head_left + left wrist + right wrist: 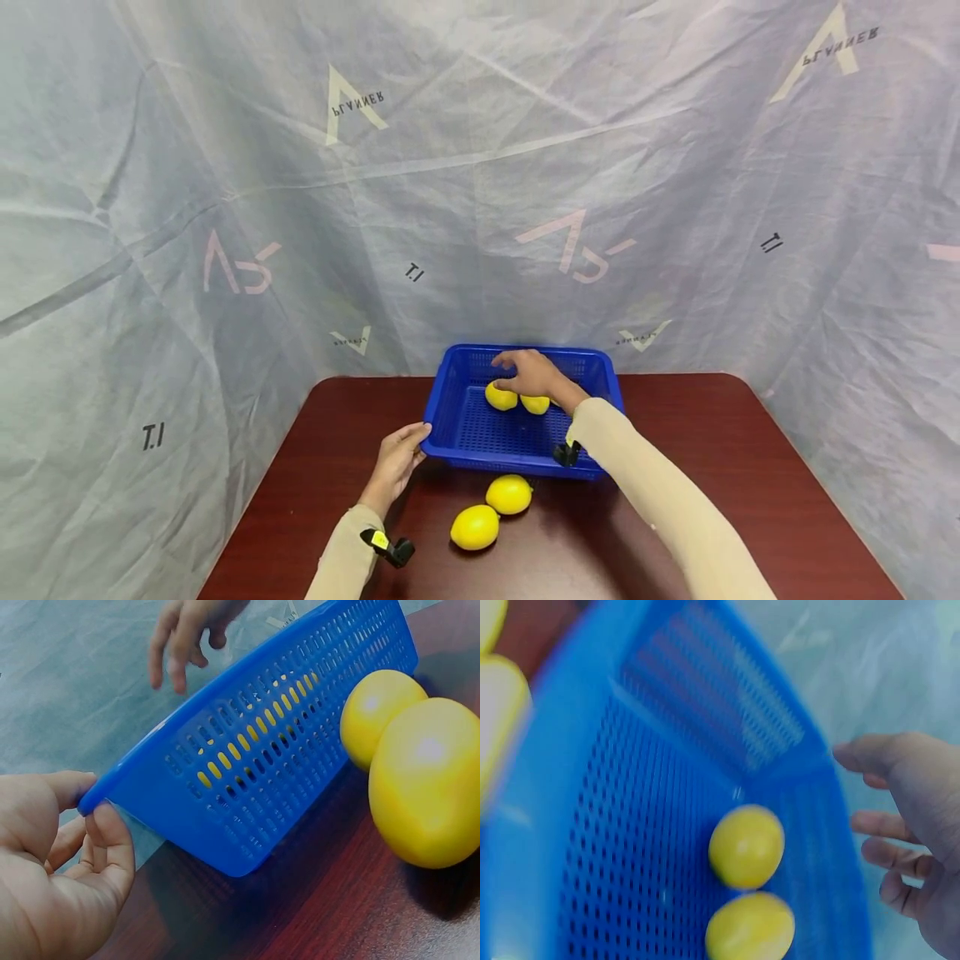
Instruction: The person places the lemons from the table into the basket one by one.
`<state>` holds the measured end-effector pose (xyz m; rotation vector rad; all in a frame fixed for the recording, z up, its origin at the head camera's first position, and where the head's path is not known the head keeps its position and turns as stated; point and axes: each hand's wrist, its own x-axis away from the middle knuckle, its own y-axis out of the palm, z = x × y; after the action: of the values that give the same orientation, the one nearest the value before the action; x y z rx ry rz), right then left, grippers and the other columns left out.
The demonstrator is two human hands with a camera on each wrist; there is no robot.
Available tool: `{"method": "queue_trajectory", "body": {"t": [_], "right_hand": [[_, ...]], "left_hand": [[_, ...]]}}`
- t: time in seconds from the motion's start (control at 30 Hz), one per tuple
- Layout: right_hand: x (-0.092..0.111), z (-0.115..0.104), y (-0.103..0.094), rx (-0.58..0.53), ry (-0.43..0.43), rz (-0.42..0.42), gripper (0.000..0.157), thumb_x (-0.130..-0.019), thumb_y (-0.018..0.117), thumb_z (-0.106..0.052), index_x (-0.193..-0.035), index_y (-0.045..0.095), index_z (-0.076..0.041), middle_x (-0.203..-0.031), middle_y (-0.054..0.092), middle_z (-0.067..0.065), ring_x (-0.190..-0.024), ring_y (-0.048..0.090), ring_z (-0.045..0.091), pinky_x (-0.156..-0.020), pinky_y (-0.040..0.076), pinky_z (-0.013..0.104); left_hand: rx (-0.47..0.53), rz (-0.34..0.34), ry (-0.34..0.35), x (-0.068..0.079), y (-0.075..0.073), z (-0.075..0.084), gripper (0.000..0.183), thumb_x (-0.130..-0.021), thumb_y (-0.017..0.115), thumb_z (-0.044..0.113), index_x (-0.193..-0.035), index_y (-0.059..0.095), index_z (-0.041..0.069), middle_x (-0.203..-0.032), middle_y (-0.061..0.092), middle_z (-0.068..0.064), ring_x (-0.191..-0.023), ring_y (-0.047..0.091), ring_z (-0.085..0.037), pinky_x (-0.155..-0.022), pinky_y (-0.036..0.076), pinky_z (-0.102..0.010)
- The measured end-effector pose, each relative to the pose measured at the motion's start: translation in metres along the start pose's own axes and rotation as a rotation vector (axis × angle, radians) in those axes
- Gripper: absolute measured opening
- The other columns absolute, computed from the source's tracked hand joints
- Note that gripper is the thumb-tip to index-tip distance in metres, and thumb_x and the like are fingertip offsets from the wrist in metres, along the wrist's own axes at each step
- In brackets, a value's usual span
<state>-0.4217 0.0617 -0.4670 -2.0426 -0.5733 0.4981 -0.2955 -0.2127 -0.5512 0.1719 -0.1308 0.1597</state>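
Note:
A blue plastic basket [517, 460] with slotted sides stands at the back of the table. My left hand [399, 457] pinches its near left rim corner, thumb on top and fingers beneath, as the left wrist view [64, 862] also shows. Two lemons lie inside: one lemon [747, 847] beside another lemon [751, 930]. Over the basket hovers my right hand [531, 372], fingers loosely bent and holding nothing; in the right wrist view the hand [922, 825] is apart from both lemons. In front of the basket, two more lemons rest on the table, a nearer lemon [475, 527] and a farther lemon [509, 495].
The dark red wooden table [300, 500] has rounded back corners. Grey printed sheeting [480, 208] hangs close behind the basket and along both sides. A black wrist camera [388, 547] is strapped to the left sleeve, and another camera [567, 453] to the right.

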Motion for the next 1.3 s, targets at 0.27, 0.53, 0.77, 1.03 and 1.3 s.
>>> {"method": "queue_trajectory", "body": {"t": [0.27,0.53,0.77,1.03,1.3], "right_hand": [[0.038,-0.040,-0.004,-0.058,-0.119,0.057,0.040,-0.097,0.072,-0.034,-0.133,0.067,-0.019,-0.126,0.069,0.008,-0.102,0.068,0.022,-0.087,0.055,0.042],[0.078,-0.075,-0.005,-0.136,-0.176,0.078,0.042,-0.095,0.074,-0.038,-0.133,0.067,-0.021,-0.126,0.069,-0.001,-0.105,0.067,0.018,-0.088,0.056,0.039],[0.106,-0.094,0.009,-0.122,-0.204,0.065,0.043,-0.094,0.074,-0.041,-0.132,0.067,-0.022,-0.114,0.071,-0.003,-0.103,0.066,0.014,-0.087,0.056,0.035],[0.135,-0.097,0.043,-0.024,-0.232,0.034,0.044,-0.091,0.076,-0.042,-0.129,0.069,-0.021,-0.097,0.069,-0.008,-0.090,0.063,0.013,-0.072,0.050,0.026],[0.150,-0.092,0.087,0.079,-0.225,0.016,0.047,-0.085,0.079,-0.045,-0.125,0.071,-0.022,-0.088,0.070,-0.007,-0.079,0.059,0.006,-0.067,0.048,0.024]], "left_hand": [[0.002,0.006,-0.003,0.000,-0.004,0.000,0.046,-0.100,0.069,0.017,-0.133,0.057,-0.013,-0.093,0.068,-0.002,-0.075,0.060,-0.005,-0.069,0.052,-0.019],[-0.007,0.018,-0.004,-0.001,-0.002,0.002,0.042,-0.099,0.069,0.017,-0.130,0.060,-0.011,-0.089,0.066,0.002,-0.073,0.058,-0.005,-0.068,0.052,-0.020],[-0.006,0.017,-0.004,-0.003,0.000,0.001,0.044,-0.099,0.069,0.017,-0.131,0.059,-0.011,-0.090,0.067,0.002,-0.074,0.060,-0.006,-0.068,0.052,-0.019],[0.004,0.005,-0.007,-0.005,0.003,0.000,0.043,-0.099,0.069,0.017,-0.131,0.060,-0.011,-0.092,0.068,0.000,-0.074,0.060,-0.005,-0.069,0.052,-0.020],[-0.007,0.014,-0.003,-0.002,0.002,-0.002,0.042,-0.100,0.068,0.017,-0.131,0.060,-0.011,-0.094,0.067,0.000,-0.075,0.058,-0.006,-0.070,0.052,-0.020]]}}
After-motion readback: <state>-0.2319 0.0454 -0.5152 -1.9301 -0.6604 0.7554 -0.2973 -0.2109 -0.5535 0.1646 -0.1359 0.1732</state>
